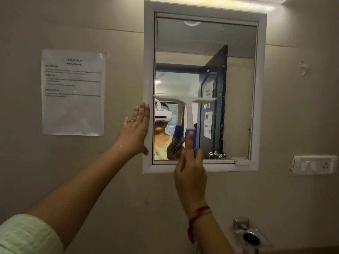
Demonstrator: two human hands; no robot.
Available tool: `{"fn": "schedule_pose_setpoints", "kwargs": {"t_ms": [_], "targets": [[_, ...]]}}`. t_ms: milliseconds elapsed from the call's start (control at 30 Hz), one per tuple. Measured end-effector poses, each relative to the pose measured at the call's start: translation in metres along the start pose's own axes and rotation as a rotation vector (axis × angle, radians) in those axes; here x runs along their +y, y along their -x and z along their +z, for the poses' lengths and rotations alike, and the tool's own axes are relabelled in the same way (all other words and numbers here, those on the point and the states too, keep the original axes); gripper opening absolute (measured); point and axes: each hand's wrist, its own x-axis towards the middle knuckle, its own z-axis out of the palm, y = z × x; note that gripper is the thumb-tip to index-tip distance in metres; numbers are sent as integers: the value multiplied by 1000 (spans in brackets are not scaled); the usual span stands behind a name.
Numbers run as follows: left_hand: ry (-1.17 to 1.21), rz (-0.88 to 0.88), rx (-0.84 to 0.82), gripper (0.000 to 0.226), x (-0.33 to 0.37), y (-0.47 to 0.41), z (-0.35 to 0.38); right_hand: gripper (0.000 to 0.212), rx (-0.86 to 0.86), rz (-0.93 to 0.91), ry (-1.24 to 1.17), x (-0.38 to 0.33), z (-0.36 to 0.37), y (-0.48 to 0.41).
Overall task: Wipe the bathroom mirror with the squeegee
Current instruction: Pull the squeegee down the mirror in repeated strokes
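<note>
Mirror: rectangular wall mirror in a white frame [260, 88], mounted on a beige wall; its glass reflects a dark door and a person wearing a white headset.
Squeegee: white plastic T-shaped squeegee with a blue grip [189, 114], held upright against the lower left part of the glass, its blade horizontal about halfway up the mirror and starting near the left edge of the glass.
Right hand: right hand [190, 169] closed around the blue grip from below, one finger stretched up along the handle; a red thread band sits on the wrist.
Left hand: left hand [135, 131] open and flat, fingers together pointing up, pressed on the left side of the white frame; a ring shows on one finger, and a pale green sleeve covers the near upper arm.
Paper: white printed sheet [73, 92] taped to the wall, left of the mirror; its text is too blurred to read.
Switch plate: white switch plate [313, 164] on the wall, right of the mirror's lower corner.
Holder: chrome metal wall holder [247, 233] low on the wall, below and right of the right hand.
</note>
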Motion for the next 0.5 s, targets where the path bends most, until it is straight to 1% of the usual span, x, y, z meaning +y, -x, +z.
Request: {"fn": "schedule_pose_setpoints", "kwargs": {"t_ms": [67, 133, 267, 333, 500], "targets": [[13, 7, -1, 146, 0, 0, 0, 69, -31, 31, 7, 4, 0, 30], [20, 7, -3, 146, 0, 0, 0, 71, -41, 48, -4, 5, -1, 42], [27, 9, 10, 146, -1, 0, 0, 63, -1, 23, 4, 0, -8, 16], [31, 11, 13, 146, -1, 0, 1, 62, -5, 17, 4, 1, -8, 14], [32, 17, 13, 145, -2, 0, 1, 81, -94, 69, -5, 15, -5, 73]]}}
